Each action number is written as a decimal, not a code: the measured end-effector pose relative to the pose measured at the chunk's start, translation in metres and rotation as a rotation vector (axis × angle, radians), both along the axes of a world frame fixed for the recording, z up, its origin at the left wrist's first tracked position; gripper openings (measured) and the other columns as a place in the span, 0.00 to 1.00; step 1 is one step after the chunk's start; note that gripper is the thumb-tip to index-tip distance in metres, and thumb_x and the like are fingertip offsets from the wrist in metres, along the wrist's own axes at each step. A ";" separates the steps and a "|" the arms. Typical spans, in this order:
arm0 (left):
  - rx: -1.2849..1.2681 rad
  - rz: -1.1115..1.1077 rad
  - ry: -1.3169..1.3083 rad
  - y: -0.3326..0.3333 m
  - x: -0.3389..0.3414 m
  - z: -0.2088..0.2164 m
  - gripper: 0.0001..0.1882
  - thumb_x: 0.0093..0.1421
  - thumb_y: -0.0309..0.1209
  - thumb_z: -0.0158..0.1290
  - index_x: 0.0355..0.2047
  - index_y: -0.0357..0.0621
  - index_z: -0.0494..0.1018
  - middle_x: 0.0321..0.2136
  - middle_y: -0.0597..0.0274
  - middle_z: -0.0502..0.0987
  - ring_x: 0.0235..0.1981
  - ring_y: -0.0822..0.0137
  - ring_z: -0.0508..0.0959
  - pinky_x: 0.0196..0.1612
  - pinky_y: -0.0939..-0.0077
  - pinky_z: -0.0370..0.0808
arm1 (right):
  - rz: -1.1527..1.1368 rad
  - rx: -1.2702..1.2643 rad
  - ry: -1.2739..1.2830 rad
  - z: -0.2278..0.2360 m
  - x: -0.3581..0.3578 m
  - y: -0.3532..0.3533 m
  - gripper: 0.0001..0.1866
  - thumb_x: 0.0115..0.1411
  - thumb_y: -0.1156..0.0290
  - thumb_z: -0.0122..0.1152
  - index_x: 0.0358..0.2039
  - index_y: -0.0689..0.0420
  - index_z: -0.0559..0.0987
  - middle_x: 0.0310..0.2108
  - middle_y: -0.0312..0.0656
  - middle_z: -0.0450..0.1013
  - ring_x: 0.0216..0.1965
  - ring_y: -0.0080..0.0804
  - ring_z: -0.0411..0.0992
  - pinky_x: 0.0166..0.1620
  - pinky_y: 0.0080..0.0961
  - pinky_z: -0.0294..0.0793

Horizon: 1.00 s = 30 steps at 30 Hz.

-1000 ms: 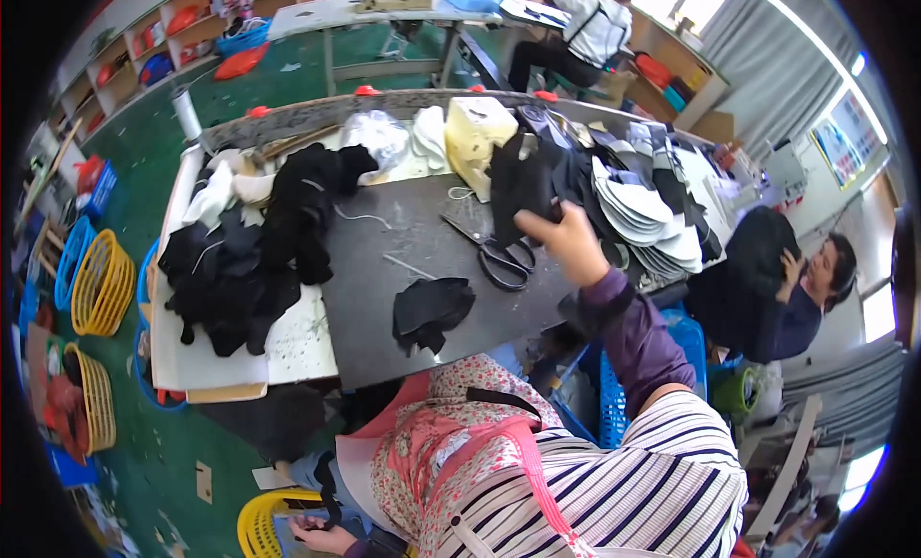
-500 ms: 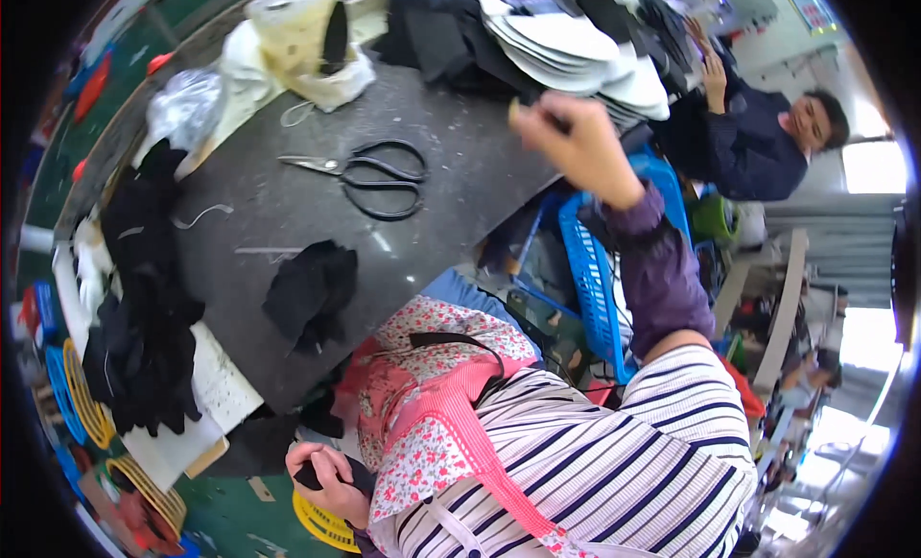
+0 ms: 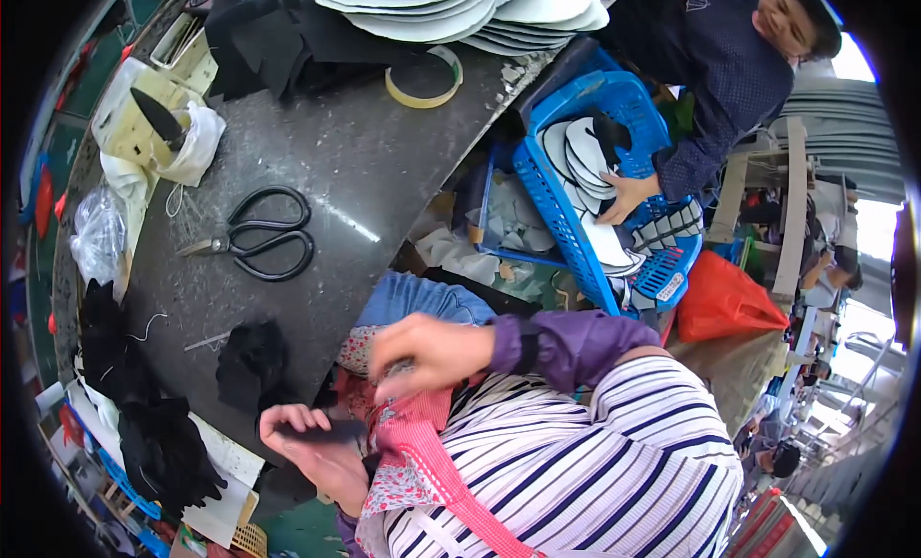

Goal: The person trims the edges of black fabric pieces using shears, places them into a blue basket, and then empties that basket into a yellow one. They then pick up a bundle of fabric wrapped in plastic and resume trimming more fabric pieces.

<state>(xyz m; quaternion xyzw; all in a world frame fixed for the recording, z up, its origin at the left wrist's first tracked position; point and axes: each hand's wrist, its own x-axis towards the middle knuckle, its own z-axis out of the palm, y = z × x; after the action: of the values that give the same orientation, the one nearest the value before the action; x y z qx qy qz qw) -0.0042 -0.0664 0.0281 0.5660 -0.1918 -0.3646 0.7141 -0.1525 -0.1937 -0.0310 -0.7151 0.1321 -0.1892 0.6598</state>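
Observation:
My left hand [image 3: 312, 457] is low in front of the apron, its fingers closed on a flat black fabric piece [image 3: 331, 431]. Just above and to the right is my right hand [image 3: 432, 352], blurred, with its fingers curled together. Something small and greyish shows at those fingertips, too smeared to name. A crumpled black cloth piece [image 3: 251, 364] lies on the dark table [image 3: 355, 165] near my left hand. Black-handled scissors [image 3: 271, 234] rest farther off, blades pointing left. At the table's far side a roll of tape [image 3: 424, 90] lies on its side.
Stacked white curved pieces [image 3: 422, 11] and black fabric [image 3: 259, 40] cover the far edge. At the right, a co-worker's hand [image 3: 633, 195] reaches into a blue basket [image 3: 537, 189] of cut pieces. A red bag [image 3: 729, 294] sits beside it. Black cloths [image 3: 158, 452] hang at the left.
My right hand has come back from the far table edge to beside my left hand. The tape roll now lies in plain sight there. The co-worker's hand has moved into the basket; my view has shifted.

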 end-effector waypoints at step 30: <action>0.618 -0.512 -0.598 0.130 0.055 0.006 0.14 0.62 0.34 0.48 0.29 0.33 0.68 0.17 0.58 0.71 0.13 0.73 0.67 0.19 0.81 0.62 | -0.240 0.194 -0.401 0.034 0.035 0.023 0.08 0.48 0.72 0.61 0.21 0.63 0.73 0.19 0.47 0.69 0.24 0.47 0.70 0.26 0.36 0.67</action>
<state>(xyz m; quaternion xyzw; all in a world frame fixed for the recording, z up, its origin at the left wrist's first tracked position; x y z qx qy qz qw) 0.0508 0.0635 0.0346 0.7657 -0.4039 -0.3895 0.3144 -0.1175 -0.1705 0.0028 -0.5758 0.1002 -0.3905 0.7113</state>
